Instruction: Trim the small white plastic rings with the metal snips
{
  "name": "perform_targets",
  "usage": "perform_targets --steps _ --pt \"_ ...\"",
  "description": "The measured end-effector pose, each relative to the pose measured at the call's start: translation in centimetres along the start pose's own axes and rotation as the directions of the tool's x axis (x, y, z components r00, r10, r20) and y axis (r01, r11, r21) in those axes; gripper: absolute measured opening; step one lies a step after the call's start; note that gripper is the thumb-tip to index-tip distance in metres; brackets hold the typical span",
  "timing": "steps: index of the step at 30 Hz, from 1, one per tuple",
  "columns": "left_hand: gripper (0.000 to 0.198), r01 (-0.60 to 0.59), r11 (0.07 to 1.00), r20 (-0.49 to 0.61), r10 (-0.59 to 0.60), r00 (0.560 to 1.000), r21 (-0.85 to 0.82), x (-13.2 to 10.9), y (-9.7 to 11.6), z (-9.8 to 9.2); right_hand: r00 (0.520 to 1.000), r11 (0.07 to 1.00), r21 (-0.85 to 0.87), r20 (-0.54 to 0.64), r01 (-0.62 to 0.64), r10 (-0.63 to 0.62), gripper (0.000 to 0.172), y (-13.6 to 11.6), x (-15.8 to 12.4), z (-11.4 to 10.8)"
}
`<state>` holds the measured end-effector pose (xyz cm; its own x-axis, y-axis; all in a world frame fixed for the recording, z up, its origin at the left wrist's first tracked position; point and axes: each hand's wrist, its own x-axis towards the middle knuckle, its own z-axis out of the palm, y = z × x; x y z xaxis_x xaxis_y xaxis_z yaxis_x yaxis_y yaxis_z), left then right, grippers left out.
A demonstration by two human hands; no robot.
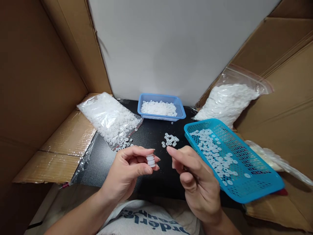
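Observation:
My left hand (pixel 129 166) is closed, with thumb and fingers pinching a short stack of white plastic rings (pixel 151 160) at its two ends. To the right, apart from the stack, is my right hand (pixel 198 179). Its index finger points toward the stack, the thumb stands away from it, and the other fingers curl inward; I see nothing held, though the palm is partly hidden. Just beyond the right fingertip, a small pile of white rings (pixel 171 139) lies on the black tabletop (pixel 151 133).
A clear bag (pixel 107 117) spills small white rings at the left. At the back stands a light-blue basket (pixel 161 116) of white pieces; a turquoise basket (pixel 264 186) with flat white rings is on the right. Another full bag (pixel 230 101) leans against the cardboard wall (pixel 290 107).

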<state>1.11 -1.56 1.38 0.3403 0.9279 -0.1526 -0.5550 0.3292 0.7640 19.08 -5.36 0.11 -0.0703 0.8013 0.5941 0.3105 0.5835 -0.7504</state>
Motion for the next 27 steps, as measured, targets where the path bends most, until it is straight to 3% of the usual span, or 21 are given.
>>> perform_targets --steps 4,8,10,12,16,24,27 --pt "0.028 -0.022 0.999 -0.032 0.023 0.999 0.023 0.17 -0.12 -0.20 0.985 0.993 -0.050 0.143 0.107 -0.099 0.039 0.04 0.14 -0.11" --pt "0.026 -0.025 0.997 -0.028 0.027 0.999 0.066 0.26 -0.32 -0.65 0.991 0.972 -0.233 -0.129 -0.004 -0.027 0.029 0.47 0.07 -0.13" --pt "0.024 -0.047 0.995 -0.003 0.048 0.999 0.086 0.24 -0.39 -0.79 0.982 0.964 -0.262 -0.189 -0.052 0.001 0.020 0.59 0.05 -0.07" --pt "0.023 -0.074 0.992 0.019 0.073 0.997 0.101 0.21 -0.39 -0.84 0.986 0.970 -0.231 -0.163 -0.080 0.043 0.022 0.59 0.01 -0.04" --pt "0.021 -0.100 0.987 0.041 0.096 0.995 0.122 0.18 -0.26 -0.74 0.994 0.985 -0.131 -0.015 -0.107 0.106 0.056 0.34 -0.22 -0.20" --pt "0.025 -0.005 0.999 -0.014 0.006 1.000 0.053 0.10 -0.36 -0.55 0.996 0.990 -0.139 0.083 -0.019 0.030 0.051 -0.03 -0.38 -0.20" --pt "0.025 0.018 0.999 0.000 -0.018 1.000 0.040 0.07 -0.41 -0.59 0.995 0.971 -0.222 0.068 0.092 -0.079 0.050 0.03 -0.32 -0.15"
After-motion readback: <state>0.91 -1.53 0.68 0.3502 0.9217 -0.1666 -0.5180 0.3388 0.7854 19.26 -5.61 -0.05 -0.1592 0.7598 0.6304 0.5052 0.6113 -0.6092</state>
